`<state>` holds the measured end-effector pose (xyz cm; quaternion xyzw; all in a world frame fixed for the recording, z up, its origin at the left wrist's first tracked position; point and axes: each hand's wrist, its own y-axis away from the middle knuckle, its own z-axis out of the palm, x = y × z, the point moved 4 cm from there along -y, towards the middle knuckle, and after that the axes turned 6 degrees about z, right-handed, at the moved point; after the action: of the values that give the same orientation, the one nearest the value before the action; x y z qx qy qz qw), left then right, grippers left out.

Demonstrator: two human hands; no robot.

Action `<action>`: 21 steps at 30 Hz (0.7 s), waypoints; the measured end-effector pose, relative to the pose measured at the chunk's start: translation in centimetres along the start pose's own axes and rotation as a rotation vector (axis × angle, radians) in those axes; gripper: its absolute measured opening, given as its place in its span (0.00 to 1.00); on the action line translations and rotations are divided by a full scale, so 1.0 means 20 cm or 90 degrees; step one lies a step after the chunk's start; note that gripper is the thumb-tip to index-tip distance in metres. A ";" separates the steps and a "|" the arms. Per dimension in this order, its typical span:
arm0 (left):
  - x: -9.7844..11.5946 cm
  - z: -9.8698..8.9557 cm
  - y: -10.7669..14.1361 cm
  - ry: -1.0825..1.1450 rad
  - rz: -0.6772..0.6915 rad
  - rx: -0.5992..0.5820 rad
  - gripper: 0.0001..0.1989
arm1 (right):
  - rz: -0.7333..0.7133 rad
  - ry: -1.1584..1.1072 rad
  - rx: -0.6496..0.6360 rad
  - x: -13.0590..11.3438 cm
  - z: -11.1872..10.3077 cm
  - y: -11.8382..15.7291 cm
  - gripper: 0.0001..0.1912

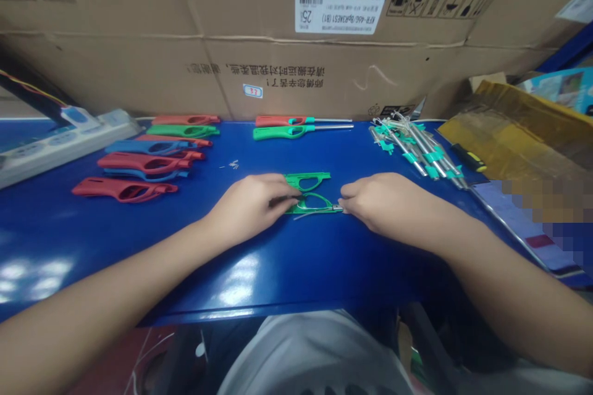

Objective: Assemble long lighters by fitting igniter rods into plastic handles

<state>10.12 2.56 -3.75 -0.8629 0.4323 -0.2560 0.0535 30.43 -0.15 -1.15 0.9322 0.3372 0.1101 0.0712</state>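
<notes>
Two green lighter handle halves lie side by side in front of me, the farther half just beyond the nearer half. My left hand has thumb and fingers closed on the left part of the nearer half. A thin pale wire runs along that half's near edge. At its right end, my right hand pinches a short metal piece, probably the end of a lighter tube; the fingers hide most of it.
Red, green and blue lighter handles lie at the left near a power strip. Two lighters with metal tubes rest at the back. Several metal tubes with wires are piled right, beside a yellow-taped box. Cardboard stands behind.
</notes>
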 end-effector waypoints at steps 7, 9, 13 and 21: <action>0.00 0.00 0.01 0.002 -0.016 0.002 0.10 | 0.010 -0.145 0.096 0.07 0.00 0.02 0.13; 0.00 0.00 0.01 -0.003 -0.017 0.003 0.10 | 0.011 -0.205 0.134 0.07 0.00 0.01 0.18; 0.00 0.00 0.01 -0.010 -0.006 0.002 0.10 | -0.053 -0.280 0.163 0.02 0.02 -0.02 0.16; 0.01 0.00 0.01 -0.006 0.010 0.008 0.09 | -0.107 -0.238 0.139 -0.06 0.07 -0.08 0.09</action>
<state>10.17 2.30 -3.79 -0.8604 0.4371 -0.2543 0.0626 28.86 0.16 -3.04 0.9071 0.4047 -0.1082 0.0402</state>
